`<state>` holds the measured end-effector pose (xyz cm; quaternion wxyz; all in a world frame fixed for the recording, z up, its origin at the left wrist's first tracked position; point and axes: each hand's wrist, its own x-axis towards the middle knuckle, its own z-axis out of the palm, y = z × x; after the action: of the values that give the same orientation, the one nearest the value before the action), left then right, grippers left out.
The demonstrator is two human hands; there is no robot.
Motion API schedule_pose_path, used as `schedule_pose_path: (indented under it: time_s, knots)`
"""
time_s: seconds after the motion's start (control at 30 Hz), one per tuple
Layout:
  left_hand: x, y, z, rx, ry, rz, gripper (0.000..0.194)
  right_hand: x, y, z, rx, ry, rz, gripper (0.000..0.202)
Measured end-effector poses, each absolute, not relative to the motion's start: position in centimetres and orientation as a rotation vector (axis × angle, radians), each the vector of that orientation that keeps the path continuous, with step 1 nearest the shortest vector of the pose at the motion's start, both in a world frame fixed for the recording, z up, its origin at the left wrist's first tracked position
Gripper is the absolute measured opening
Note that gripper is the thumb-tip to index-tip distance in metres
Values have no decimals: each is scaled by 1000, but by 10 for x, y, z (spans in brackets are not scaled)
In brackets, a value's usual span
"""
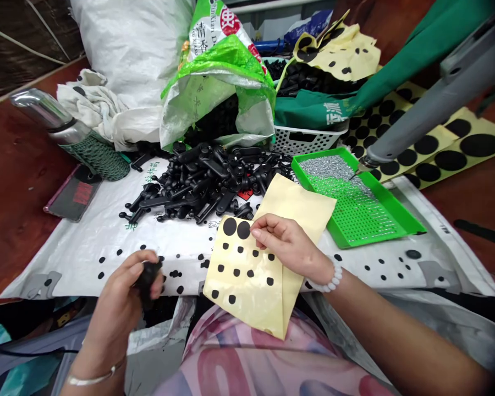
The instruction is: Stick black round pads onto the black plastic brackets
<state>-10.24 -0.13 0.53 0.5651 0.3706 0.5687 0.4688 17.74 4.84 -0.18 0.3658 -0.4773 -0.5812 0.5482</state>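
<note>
My left hand (126,286) is closed around a small black plastic part (149,278), which is partly covered by the fingers and smeared by motion. On the right, thumb and forefinger of my right hand (286,245) are pinched together at the edge of a large black round sticker (243,230). That sticker is on a yellow backing sheet (247,286) at the table's front edge, beside another large round one and several small black dots. A second, plain yellow sheet (301,203) lies partly beneath it.
Behind the sheets is a heap of black plastic arms (206,181). A green tray (379,220) of small metal pieces stands to the right, with a grey tool (429,104) above it. A bottle (82,137) and a phone (72,192) are at left; an open bag (223,82) stands behind.
</note>
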Motion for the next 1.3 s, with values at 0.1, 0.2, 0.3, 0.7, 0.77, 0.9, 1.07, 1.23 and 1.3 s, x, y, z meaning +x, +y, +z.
schedule_pose_path:
  time_s: [0.1, 0.2, 0.3, 0.7, 0.77, 0.9, 1.07, 1.23, 1.3]
  knots:
    - [-134, -36, -11, 888, 1639, 1113, 25, 177, 48, -10, -1313, -1759, 1234, 12]
    - [-155, -66, -34, 902, 1754, 982, 44, 172, 50, -14, -1399, -2009, 933, 10]
    - [-172, -83, -61, 936, 1902, 813, 55, 166, 53, -15, -1428, -2145, 582, 11]
    - [-182, -54, -106, 1484, 2244, -187, 50, 143, 67, -23, -1456, -2308, 234, 21]
    - [-169, -56, -80, 1468, 1964, -128, 43, 142, 67, -25, -1447, -2296, 228, 21]
    - [-130, -42, -24, 1418, 1500, 305, 38, 143, 66, -28, -1448, -2262, 246, 21]
    - [-66, 29, -11, 1400, 1428, 812, 38, 143, 65, -31, -1416, -2208, 272, 21]
    - [-21, 78, -26, 1337, 1291, 880, 31, 145, 67, -32, -1370, -2144, 359, 22]
    - [-14, 83, -27, 1280, 1274, 878, 30, 147, 69, -33, -1357, -2133, 359, 22]
